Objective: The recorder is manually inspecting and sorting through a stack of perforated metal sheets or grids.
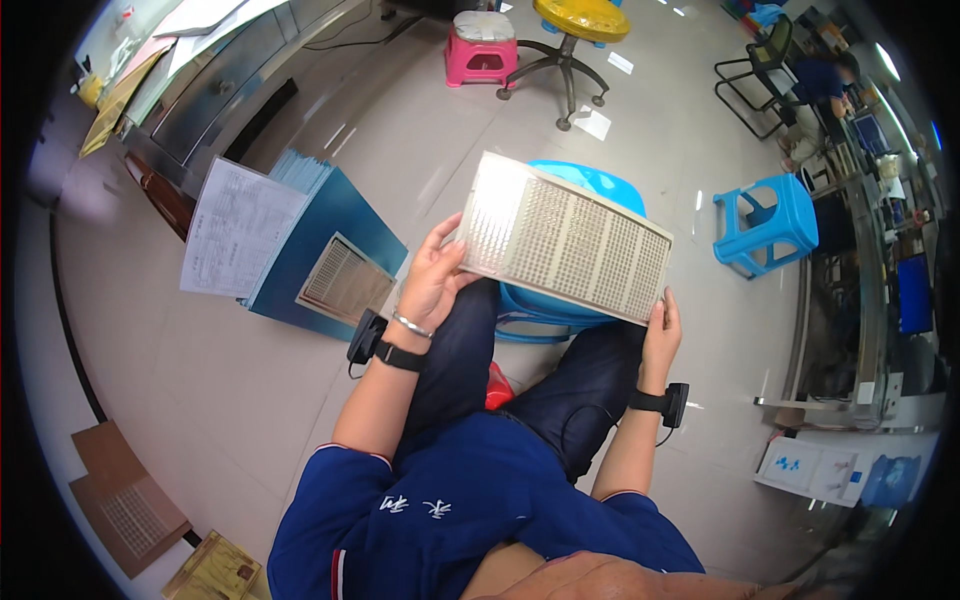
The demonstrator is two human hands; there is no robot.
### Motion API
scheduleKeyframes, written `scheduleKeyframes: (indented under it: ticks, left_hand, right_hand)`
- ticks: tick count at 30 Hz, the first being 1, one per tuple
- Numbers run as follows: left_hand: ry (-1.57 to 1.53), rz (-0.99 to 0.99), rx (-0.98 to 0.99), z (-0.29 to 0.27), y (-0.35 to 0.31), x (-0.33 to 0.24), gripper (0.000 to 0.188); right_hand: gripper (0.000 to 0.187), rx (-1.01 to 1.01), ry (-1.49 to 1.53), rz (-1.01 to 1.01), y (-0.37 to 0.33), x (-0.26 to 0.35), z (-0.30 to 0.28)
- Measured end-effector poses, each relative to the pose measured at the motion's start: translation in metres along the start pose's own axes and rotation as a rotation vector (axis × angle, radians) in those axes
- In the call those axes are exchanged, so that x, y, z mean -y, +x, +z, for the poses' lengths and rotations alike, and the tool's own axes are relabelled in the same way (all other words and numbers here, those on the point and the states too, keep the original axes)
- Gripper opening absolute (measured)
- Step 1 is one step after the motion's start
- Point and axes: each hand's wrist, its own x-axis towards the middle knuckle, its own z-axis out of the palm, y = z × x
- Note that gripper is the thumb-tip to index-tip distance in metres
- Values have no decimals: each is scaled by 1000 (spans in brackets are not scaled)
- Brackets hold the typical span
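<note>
A flat, pale grid tray (570, 235) with rows of small pockets is held tilted over my knees. Its left part shines, while small dark marks fill the pockets across the rest. My left hand (436, 275) is closed on the tray's left edge, thumb on top. At the lower right corner my right hand (661, 335) grips it with the fingertips. Beneath the tray stands a blue plastic stool (545, 310), partly covered. Left of my left hand is a teal box (330, 255) with a similar smaller-looking tray (345, 280) on it.
Printed paper sheets (240, 225) lean at the teal box's left side. A pink stool (480, 50) and a wheeled yellow-topped stool (580, 18) stand ahead. Another blue stool (767, 225) is at right, near shelving. A person (815, 90) sits far right. Cardboard (130, 500) lies lower left.
</note>
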Motion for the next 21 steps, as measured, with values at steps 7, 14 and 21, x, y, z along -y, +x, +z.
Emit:
scheduleKeyframes:
  ticks: [7,14,21]
  left_hand:
    - [-76,-53,-29,-32,-35,-4,37]
    - [151,89,-85,-41,-54,-11,18]
    - [400,295,14,-24,-57,-11,21]
  right_hand:
    - [29,177,580,225,-25,20,-25]
    - [23,213,549,82,-35,38,-28]
    - [16,171,688,-44,-30,26,-24]
